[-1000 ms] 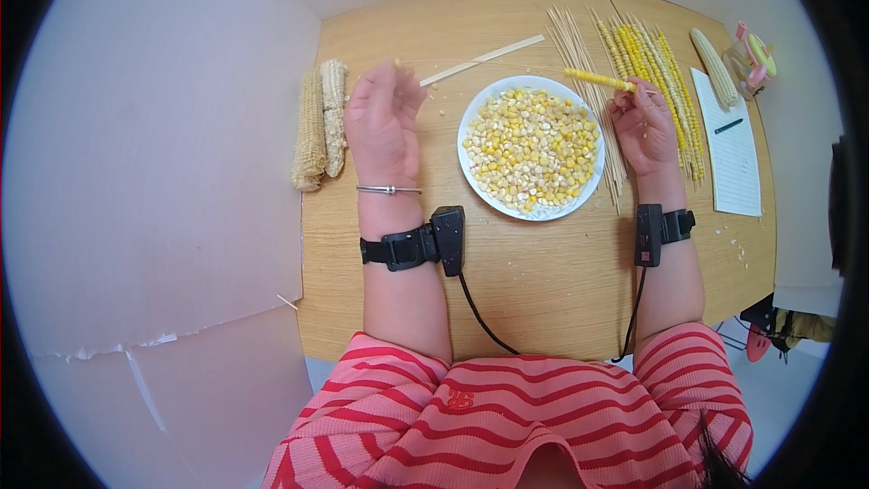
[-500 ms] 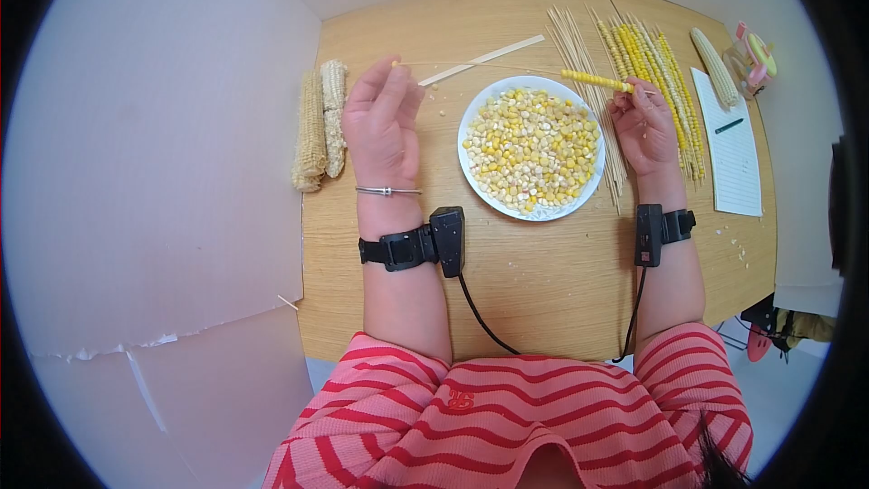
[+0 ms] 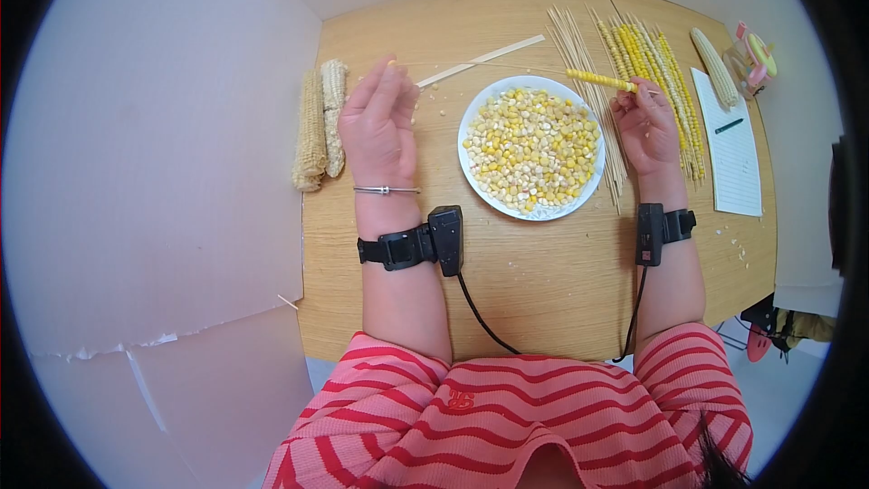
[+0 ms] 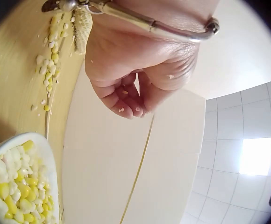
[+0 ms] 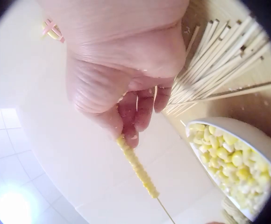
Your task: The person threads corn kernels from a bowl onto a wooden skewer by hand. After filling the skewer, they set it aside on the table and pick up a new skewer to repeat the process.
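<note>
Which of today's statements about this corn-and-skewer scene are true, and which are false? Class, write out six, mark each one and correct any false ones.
1. The right hand holds a thin wooden skewer threaded with yellow corn kernels. True.
2. Two pale, rough corn cobs lie left of the round white plate. True.
3. The plate holds only white kernels. False: its loose kernels are mixed yellow and cream.
4. A slim dark green pen lies on the lined white paper. True.
5. The plate stands on the paper. False: it stands on the light wooden table.
6. The left hand rests on the plate. False: it is apart from the plate, fingertips near the skewer's bare end.
</note>
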Demonstrator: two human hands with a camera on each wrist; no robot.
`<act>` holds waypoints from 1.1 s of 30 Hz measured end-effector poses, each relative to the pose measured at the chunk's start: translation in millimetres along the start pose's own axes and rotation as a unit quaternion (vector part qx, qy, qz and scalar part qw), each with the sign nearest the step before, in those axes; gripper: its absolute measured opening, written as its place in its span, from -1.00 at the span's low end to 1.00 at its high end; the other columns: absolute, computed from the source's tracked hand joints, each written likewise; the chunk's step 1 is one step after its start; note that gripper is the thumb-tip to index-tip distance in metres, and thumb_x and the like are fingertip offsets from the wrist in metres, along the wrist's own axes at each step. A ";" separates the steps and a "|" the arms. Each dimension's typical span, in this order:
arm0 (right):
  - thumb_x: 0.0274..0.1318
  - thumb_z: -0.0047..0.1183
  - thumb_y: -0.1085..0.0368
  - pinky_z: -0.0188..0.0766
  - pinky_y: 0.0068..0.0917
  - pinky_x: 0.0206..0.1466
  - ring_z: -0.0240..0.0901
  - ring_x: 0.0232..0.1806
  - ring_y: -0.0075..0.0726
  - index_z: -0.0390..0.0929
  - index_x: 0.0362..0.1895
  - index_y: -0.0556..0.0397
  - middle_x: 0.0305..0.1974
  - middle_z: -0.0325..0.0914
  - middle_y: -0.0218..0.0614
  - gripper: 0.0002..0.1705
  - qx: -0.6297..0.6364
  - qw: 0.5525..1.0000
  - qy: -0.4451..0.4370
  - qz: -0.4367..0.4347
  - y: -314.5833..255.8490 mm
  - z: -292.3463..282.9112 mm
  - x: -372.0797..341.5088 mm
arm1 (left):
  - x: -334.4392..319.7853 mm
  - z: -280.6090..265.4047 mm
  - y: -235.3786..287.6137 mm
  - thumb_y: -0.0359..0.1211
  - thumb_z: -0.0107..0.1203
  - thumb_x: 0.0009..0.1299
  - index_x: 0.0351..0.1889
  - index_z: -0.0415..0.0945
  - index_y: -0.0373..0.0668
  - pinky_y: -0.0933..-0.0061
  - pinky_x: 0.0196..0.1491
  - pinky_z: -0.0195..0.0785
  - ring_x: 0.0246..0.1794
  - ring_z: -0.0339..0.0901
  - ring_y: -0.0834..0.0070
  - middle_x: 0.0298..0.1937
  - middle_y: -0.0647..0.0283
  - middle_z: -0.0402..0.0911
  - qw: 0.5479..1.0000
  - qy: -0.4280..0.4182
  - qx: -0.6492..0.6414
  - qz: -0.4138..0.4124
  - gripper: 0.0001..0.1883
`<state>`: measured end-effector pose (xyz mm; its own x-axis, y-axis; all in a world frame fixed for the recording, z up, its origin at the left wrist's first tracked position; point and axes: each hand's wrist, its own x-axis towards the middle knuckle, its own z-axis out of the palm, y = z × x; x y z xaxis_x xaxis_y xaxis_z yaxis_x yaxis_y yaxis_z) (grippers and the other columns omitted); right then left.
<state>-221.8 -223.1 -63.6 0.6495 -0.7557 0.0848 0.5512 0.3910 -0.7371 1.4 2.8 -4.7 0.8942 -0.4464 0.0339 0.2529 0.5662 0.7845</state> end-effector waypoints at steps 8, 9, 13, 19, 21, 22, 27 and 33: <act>0.12 0.01 0.33 0.28 -0.49 -0.10 0.41 -0.30 -0.46 0.50 -0.17 0.10 -0.32 0.53 -0.30 -0.80 -0.001 1.000 -0.001 -0.001 0.8 -1.5 0.7 | -0.5 0.5 0.6 -0.51 0.11 0.23 -0.07 0.45 -0.41 0.63 -0.22 0.44 -0.31 0.48 0.57 -0.27 0.21 0.53 1.000 -0.006 0.002 -0.002 -0.70; 0.11 0.01 0.33 0.28 -0.49 -0.10 0.41 -0.30 -0.46 0.50 -0.17 0.10 -0.32 0.53 -0.30 -0.80 -0.002 1.000 0.001 0.000 0.7 -1.2 0.4 | -0.8 0.7 0.8 -0.50 0.11 0.24 -0.08 0.46 -0.40 0.61 -0.22 0.43 -0.32 0.49 0.56 -0.27 0.21 0.54 1.000 -0.005 0.001 -0.002 -0.71; 0.11 0.01 0.33 0.28 -0.49 -0.10 0.41 -0.29 -0.47 0.50 -0.16 0.09 -0.31 0.53 -0.31 -0.80 -0.006 1.000 0.001 0.001 1.0 -1.7 0.5 | -0.5 -0.2 1.7 -0.44 0.00 0.32 -0.05 0.41 -0.41 0.52 -0.18 0.41 -0.29 0.45 0.51 -0.26 0.15 0.51 1.000 -0.001 -0.003 -0.014 -0.72; 0.11 0.02 0.34 0.27 -0.49 -0.09 0.41 -0.29 -0.47 0.50 -0.16 0.09 -0.31 0.53 -0.31 -0.80 -0.009 1.000 0.001 0.002 1.3 -1.9 0.5 | -0.2 -1.3 1.8 -0.44 0.01 0.32 -0.09 0.43 -0.39 0.52 -0.18 0.42 -0.30 0.45 0.51 -0.27 0.16 0.51 1.000 -0.005 -0.015 -0.014 -0.75; 0.11 0.02 0.34 0.27 -0.49 -0.09 0.40 -0.29 -0.47 0.50 -0.16 0.09 -0.31 0.53 -0.31 -0.80 -0.009 1.000 0.001 0.001 1.6 -1.8 0.7 | 0.3 -2.2 0.9 -0.46 0.03 0.30 -0.10 0.45 -0.37 0.53 -0.19 0.42 -0.31 0.47 0.52 -0.28 0.19 0.53 1.000 -0.004 -0.020 -0.012 -0.76; 0.11 0.02 0.34 0.27 -0.49 -0.09 0.40 -0.29 -0.47 0.50 -0.17 0.09 -0.31 0.53 -0.31 -0.80 -0.009 1.000 0.002 0.000 1.7 -1.7 0.7 | 0.7 -2.7 0.3 -0.48 0.05 0.28 -0.12 0.47 -0.35 0.55 -0.21 0.42 -0.31 0.49 0.53 -0.29 0.22 0.54 1.000 -0.003 -0.025 -0.009 -0.78; 0.11 0.02 0.34 0.27 -0.49 -0.09 0.40 -0.29 -0.47 0.50 -0.17 0.10 -0.31 0.53 -0.31 -0.80 -0.013 1.000 0.000 0.000 1.0 -0.9 0.3 | 1.1 -2.8 0.2 -0.50 0.06 0.27 -0.15 0.48 -0.33 0.56 -0.20 0.43 -0.31 0.49 0.54 -0.30 0.24 0.54 0.999 -0.002 -0.034 -0.005 -0.81; 0.10 0.03 0.35 0.28 -0.50 -0.09 0.40 -0.30 -0.47 0.51 -0.18 0.11 -0.31 0.53 -0.30 -0.81 -0.017 1.000 -0.003 0.000 1.0 -0.4 0.1 | 3.4 -5.8 -2.0 -0.51 0.07 0.26 -0.18 0.49 -0.30 0.55 -0.19 0.43 -0.30 0.50 0.54 -0.30 0.24 0.54 0.999 -0.018 -0.040 0.002 -0.83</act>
<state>-221.4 -223.0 -64.6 0.6524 -0.7526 0.0895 0.5331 0.3718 -0.7600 6.1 4.2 -9.8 0.8817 -0.4680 0.0603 0.2792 0.6205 0.7328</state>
